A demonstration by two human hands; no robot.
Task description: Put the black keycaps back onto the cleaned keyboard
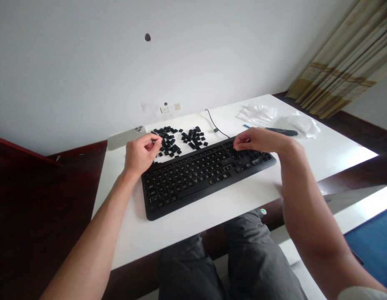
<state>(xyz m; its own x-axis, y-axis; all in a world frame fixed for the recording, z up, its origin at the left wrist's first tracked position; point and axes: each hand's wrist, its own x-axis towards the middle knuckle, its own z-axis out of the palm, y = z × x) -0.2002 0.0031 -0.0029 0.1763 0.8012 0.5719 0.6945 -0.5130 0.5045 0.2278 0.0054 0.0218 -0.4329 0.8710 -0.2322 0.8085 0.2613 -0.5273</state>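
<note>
Well, the white counter [212, 225] carries a black keyboard [201, 179] near its front, set at a slight angle. Just behind the keyboard's left half lies a scatter of loose black keycaps [179, 139]. Farther off are crumpled white plastic [257, 114], a pale phone [126, 138] lying face down, a slim dark tool [282, 131] and a thin black cable [213, 121]. The left hand [141, 154] pinches beside the keycaps; the right hand [258, 141] curls over the keyboard's far edge — whether either grips a keycap, I cannot tell.

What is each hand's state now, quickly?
Left hand: pinched by small black plastic keycaps; holding cannot be told.
Right hand: half-closed over black rectangular keyboard; holding cannot be told.
</note>
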